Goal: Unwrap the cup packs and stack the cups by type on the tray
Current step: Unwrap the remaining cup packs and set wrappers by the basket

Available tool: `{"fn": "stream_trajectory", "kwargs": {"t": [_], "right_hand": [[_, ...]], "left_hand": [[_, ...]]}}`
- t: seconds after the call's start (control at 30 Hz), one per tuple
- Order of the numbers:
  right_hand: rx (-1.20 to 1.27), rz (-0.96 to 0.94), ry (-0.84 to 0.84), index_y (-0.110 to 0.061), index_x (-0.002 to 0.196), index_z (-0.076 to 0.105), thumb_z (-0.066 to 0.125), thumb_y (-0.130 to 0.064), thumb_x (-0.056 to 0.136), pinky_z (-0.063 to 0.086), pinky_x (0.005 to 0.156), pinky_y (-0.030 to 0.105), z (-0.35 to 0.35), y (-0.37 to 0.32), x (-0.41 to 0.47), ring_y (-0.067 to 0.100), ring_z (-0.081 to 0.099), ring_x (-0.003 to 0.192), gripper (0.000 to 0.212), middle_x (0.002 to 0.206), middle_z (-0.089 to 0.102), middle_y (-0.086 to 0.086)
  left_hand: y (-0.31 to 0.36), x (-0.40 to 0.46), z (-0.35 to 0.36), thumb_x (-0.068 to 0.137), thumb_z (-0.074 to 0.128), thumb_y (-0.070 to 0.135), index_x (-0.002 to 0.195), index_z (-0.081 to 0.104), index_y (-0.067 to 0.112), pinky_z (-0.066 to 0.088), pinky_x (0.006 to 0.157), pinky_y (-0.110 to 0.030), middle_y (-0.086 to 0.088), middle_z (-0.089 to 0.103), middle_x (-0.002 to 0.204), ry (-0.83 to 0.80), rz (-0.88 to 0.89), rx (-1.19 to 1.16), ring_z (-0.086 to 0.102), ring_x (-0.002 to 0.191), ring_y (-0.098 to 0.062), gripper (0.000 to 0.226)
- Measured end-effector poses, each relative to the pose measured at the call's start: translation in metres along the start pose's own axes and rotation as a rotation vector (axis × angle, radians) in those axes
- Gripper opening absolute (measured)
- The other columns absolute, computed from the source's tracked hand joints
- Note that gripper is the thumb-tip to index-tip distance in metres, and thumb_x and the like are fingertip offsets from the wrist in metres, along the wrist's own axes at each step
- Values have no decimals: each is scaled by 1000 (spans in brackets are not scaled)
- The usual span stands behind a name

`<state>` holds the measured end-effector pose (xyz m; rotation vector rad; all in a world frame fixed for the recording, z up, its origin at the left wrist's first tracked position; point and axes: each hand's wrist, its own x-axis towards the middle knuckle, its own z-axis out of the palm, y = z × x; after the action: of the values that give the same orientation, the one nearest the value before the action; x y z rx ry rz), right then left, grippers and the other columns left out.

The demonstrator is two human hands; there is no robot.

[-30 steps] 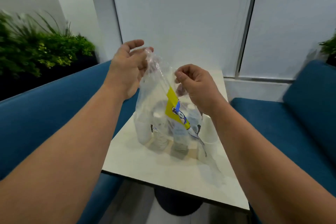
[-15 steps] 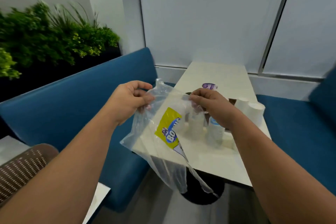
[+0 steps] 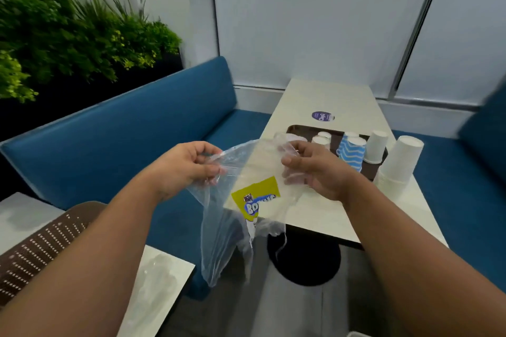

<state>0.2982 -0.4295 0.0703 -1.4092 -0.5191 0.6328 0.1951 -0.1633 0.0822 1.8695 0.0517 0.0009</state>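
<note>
Empty clear wrapper (image 3: 232,216) with yellow label, held in air left of tabletop (image 3: 323,208). Left hand (image 3: 186,167) grip pinches one top edge, right hand (image 3: 315,169) grip pinches other. Blue-striped cups (image 3: 351,152) and white cups (image 3: 376,146) on brown tray (image 3: 335,142); white stack (image 3: 398,167) just beside tray.

Clear empty wrapper (image 3: 232,227) hanging limp off the table edge, upturned cup stacks (image 3: 353,152) on brown tray (image 3: 298,128)

We see a blue bench seat (image 3: 131,128) along the table's (image 3: 323,96) left edge, green plants (image 3: 71,33) behind it, a purple round sticker (image 3: 322,115) near the table's far end, and a brown perforated chair (image 3: 41,238) at lower left.
</note>
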Motion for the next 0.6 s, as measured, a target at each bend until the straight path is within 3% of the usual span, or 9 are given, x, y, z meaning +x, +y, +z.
{"fn": "stream_trajectory", "kwargs": {"t": [0.1, 0.17, 0.23, 0.27, 0.33, 0.37, 0.43, 0.53, 0.6], "right_hand": [[25, 3, -23, -14, 102, 61, 70, -18, 84, 56, 70, 35, 10, -1, 6, 17, 66, 72, 20, 83, 63, 1], [70, -54, 81, -15, 92, 59, 64, -12, 93, 55, 65, 36, 16, 1, 13, 18, 64, 66, 6, 83, 59, 4], [132, -69, 112, -18, 86, 59, 64, -14, 91, 55, 66, 39, 12, 7, 18, 20, 65, 68, 8, 85, 60, 5], [128, -60, 74, -19, 83, 60, 71, -18, 86, 56, 68, 40, 6, 10, 17, 22, 67, 71, 11, 87, 62, 6], [82, -3, -73, -19, 84, 63, 90, -33, 63, 58, 72, 40, -13, 11, 11, 25, 70, 81, 37, 95, 68, 9], [50, 30, -132, -17, 91, 64, 94, -35, 52, 58, 73, 39, -25, 8, 8, 25, 70, 87, 53, 101, 71, 9], [-95, 69, -188, -15, 109, 62, 89, -32, 50, 57, 76, 35, -42, -5, 6, 24, 70, 96, 67, 113, 72, 7], [-440, 35, -256, -24, 118, 62, 84, -25, 65, 55, 88, 35, -29, -25, 14, 21, 70, 100, 57, 114, 71, 2], [-616, -58, -276, -24, 112, 67, 80, -16, 80, 57, 83, 34, -10, -29, 21, 22, 72, 89, 36, 103, 73, 6]], "left_hand": [[-5, -4, 1, 76, 79, 11, 112, 62, 6, 54, 76, -35, -25, 69, 99, -18, 36, -119, 63, 79, -24, 40], [-16, -6, 0, 63, 85, 20, 111, 61, 6, 57, 71, -34, -17, 71, 100, 65, 73, -376, 67, 80, -22, 56], [-32, -7, 3, 52, 91, 26, 104, 63, 7, 58, 68, -32, -10, 72, 94, 160, 94, -451, 70, 78, -20, 62], [-37, -6, 6, 53, 92, 25, 97, 65, 7, 58, 68, -32, -8, 72, 86, 182, 88, -424, 69, 73, -19, 55], [-35, -2, 14, 71, 82, 10, 86, 63, 5, 55, 62, -29, -4, 68, 71, 211, 93, -322, 64, 61, -14, 25], [-28, -1, 17, 80, 73, 1, 85, 63, 4, 52, 59, -26, -3, 67, 68, 214, 97, -224, 61, 58, -13, 12], [-8, 3, 20, 88, 65, -2, 85, 65, 6, 48, 59, -26, -3, 66, 68, 161, 118, -19, 58, 59, -13, 9], [23, 11, 32, 89, 66, 1, 88, 67, 8, 47, 62, -29, 1, 67, 69, 31, 139, 175, 58, 63, -14, 7], [37, 16, 43, 89, 68, 4, 94, 67, 7, 48, 63, -30, 4, 68, 69, 33, 162, 234, 60, 63, -13, 6]]}}
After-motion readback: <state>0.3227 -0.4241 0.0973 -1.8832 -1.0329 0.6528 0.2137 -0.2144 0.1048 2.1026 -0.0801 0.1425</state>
